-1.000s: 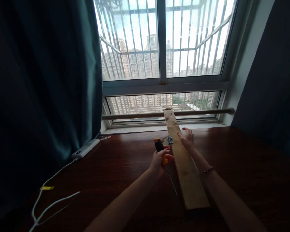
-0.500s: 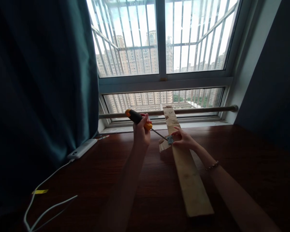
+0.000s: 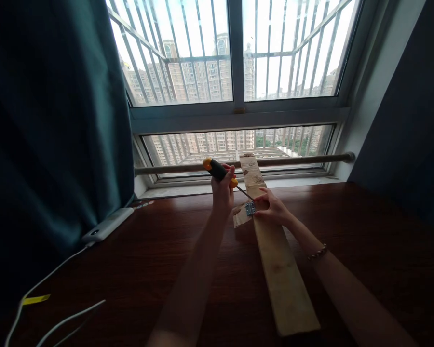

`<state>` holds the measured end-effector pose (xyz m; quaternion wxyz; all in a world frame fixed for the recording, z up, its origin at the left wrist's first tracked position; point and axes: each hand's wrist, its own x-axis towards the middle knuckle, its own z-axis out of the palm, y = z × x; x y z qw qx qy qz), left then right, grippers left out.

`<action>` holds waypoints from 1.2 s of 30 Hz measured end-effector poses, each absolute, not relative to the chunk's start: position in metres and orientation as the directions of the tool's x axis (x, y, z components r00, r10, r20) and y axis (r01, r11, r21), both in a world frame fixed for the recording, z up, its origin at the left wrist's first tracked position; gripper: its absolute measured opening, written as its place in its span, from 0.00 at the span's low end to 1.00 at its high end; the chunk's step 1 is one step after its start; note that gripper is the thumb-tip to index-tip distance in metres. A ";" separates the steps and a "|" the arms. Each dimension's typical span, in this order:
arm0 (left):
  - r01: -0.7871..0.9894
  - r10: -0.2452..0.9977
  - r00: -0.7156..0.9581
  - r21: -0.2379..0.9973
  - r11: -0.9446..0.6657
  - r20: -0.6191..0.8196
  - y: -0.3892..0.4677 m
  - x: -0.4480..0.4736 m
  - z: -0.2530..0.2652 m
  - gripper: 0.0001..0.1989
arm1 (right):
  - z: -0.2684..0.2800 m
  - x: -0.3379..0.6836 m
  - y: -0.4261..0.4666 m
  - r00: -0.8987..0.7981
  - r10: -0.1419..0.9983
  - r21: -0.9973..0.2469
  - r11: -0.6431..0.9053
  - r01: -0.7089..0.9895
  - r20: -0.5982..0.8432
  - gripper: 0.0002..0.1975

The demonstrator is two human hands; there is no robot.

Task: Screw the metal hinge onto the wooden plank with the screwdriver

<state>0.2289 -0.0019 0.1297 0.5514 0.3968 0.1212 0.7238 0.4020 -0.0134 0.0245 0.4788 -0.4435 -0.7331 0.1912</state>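
My left hand is wrapped round the black and yellow handle of a screwdriver. Its shaft slants down to the right, with the tip at the upper right corner of a small metal hinge. The hinge lies across the edge of a long wooden board and a short wood piece on its left. My right hand rests over the board, thumb and forefinger curved against the hinge's right side with a gap between them. Whether a screw sits under the tip is too small to tell.
The board lies on a dark reddish wooden tabletop, its far end by the window rail. At left are a white power strip, a white cable with a yellow tag, and a dark curtain.
The screwdriver and my left hand have shifted right, and the tip has moved from the hinge's left-middle part to its upper right corner. My right hand stays at the hinge. The view has shifted slightly.
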 end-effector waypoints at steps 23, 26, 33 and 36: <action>-0.605 0.892 -0.064 0.694 -0.391 0.447 -0.004 0.236 0.125 0.11 | 0.030 0.400 -0.017 -0.175 0.850 -0.704 0.513 0.490 0.497 0.37; -0.605 0.885 -0.058 0.689 -0.399 0.462 -0.003 0.237 0.124 0.11 | 0.027 0.403 -0.014 -0.177 0.851 -0.703 0.510 0.495 0.494 0.35; -0.564 0.864 -0.065 0.696 -0.445 0.499 -0.002 0.237 0.122 0.11 | 0.025 0.403 -0.012 -0.176 0.857 -0.722 0.506 0.472 0.485 0.38; -0.503 0.849 -0.048 0.721 -0.476 0.526 -0.002 0.237 0.123 0.12 | 0.027 0.402 -0.014 -0.175 0.854 -0.716 0.509 0.478 0.491 0.37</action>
